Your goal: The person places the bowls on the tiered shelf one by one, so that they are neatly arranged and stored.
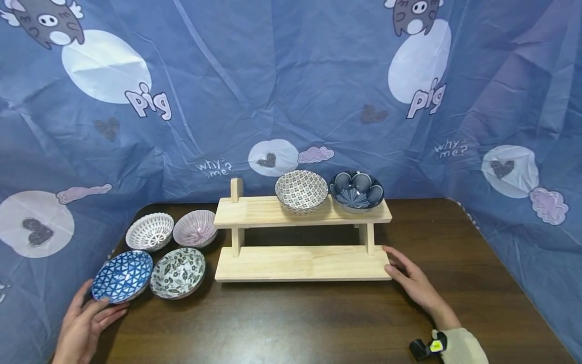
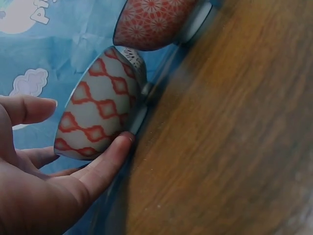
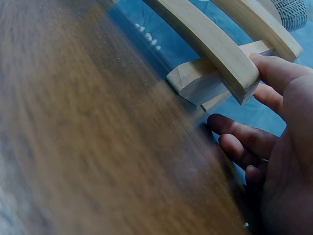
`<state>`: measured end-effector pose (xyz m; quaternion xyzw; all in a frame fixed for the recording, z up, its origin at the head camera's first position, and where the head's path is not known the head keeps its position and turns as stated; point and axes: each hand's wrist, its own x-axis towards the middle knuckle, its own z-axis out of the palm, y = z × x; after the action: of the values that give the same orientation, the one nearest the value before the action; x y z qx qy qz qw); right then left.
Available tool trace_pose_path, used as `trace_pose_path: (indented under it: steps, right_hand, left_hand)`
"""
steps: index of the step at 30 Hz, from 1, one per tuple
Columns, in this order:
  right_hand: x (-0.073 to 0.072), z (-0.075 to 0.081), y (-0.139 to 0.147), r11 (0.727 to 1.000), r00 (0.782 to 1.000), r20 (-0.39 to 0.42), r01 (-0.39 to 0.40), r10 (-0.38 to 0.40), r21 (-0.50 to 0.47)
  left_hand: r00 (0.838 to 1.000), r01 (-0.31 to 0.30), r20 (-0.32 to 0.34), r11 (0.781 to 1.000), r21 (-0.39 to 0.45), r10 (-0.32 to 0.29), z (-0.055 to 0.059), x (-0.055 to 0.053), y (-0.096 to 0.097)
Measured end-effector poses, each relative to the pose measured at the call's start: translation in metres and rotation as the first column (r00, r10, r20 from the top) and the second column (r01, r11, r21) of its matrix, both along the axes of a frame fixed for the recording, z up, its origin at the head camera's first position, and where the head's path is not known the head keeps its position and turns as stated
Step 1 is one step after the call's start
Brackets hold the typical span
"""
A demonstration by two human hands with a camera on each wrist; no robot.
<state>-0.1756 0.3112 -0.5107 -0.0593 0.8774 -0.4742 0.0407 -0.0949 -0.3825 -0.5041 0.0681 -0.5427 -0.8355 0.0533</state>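
A: Left edge of the worktop?

B: Left hand, fingers spread about the near-left rim of a blue-and-white triangle-patterned bowl. The left wrist view shows one fingertip touching its red-latticed outside, low by the foot. Whether the hand bears any weight, I cannot tell.

A: Handling?

B: Judged light and stiff, probably glazed ceramic, hence slippery and liable to chip. Advised hold: thumb over the rim, fingers beneath the wall near the foot.

A: Moving right?

B: Toward the far-left corner, a white scalloped bowl; nearer the front edge, a leaf-patterned bowl; then a mauve striped bowl just beside the stand. Same cautions likely apply.

A: The middle?

B: A two-tier wooden stand, toward the worktop's far edge. Its upper tier carries, toward the right end, a lattice-patterned bowl and a dark-blue bowl. The stand appears rigid and may slide if pushed; hold by the tier ends.

A: Right end?

B: Right hand, two fingers touching the lower tier's right end, the others loose below. No firm pinch evident.
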Motion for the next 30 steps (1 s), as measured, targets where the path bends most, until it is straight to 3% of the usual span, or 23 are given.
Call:
trace_pose_path:
  steps: [6, 21, 30]
  right_hand:
    - [0.0, -0.0014, 0.0002, 1.0, 1.0, -0.005, -0.002, 0.002, 0.001]
    - [0.0013, -0.002, 0.0008, 1.0, 0.999, -0.032, -0.006, 0.006, -0.009]
    - [0.0003, -0.003, 0.0009, 1.0, 1.0, -0.03, -0.01, 0.01, -0.015]
  left_hand:
    - [1.0, -0.006, 0.017, 1.0, 0.017, 0.005, -0.0033, -0.002, 0.0002]
    - [0.998, 0.046, -0.057, 0.995, 0.084, -0.041, -0.0091, -0.0054, -0.002]
    - [0.995, 0.025, -0.103, 0.983, 0.182, -0.006, -0.0098, -0.0055, 0.0005]
